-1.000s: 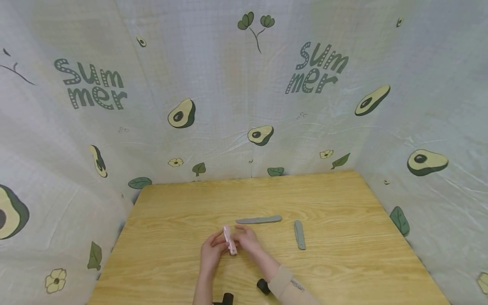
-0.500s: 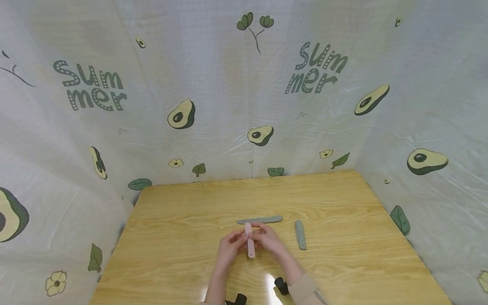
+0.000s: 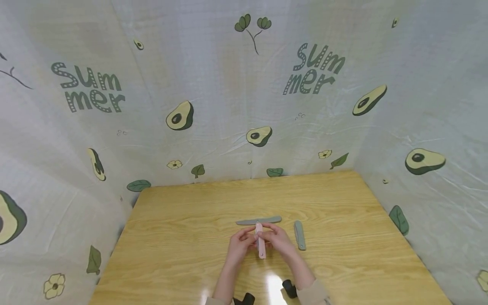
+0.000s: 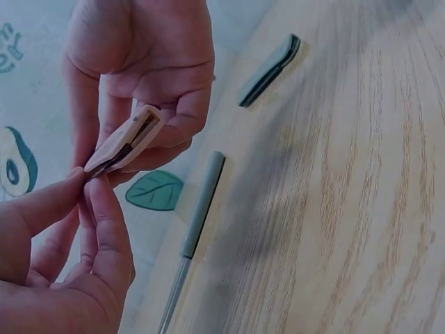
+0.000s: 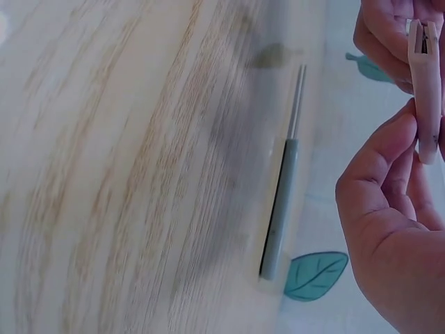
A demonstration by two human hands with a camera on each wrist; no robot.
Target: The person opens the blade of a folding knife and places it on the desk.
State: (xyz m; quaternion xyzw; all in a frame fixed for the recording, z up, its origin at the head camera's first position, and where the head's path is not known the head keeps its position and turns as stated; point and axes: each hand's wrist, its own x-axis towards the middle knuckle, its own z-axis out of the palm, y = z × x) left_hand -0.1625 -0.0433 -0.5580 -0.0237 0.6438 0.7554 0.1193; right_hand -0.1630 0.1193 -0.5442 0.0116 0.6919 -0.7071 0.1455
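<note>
A pink folding knife (image 3: 261, 250) is held upright between both hands above the table, its blade folded in towards the handle. My left hand (image 3: 238, 246) pinches it from the left with thumb and fingertips. From the other side, my right hand (image 3: 281, 243) grips it between thumb and fingers. In the left wrist view the slot of the pink knife (image 4: 132, 142) shows, with left fingertips right at its edge. Just beyond the hands lies a grey-green folding knife (image 3: 271, 220), blade out and pointing left. A second grey-green knife (image 3: 300, 235), folded, lies to the right.
The wooden table (image 3: 183, 220) extends around the hands. A pale curtain (image 3: 221, 84) printed with avocados and leaves encloses its back and sides. Black wrist-worn devices (image 3: 289, 289) show near the forearms.
Both hands have moved right with the pink knife, mostly in the first half second, and it now stands more upright. The grey-green knives lie where they were.
</note>
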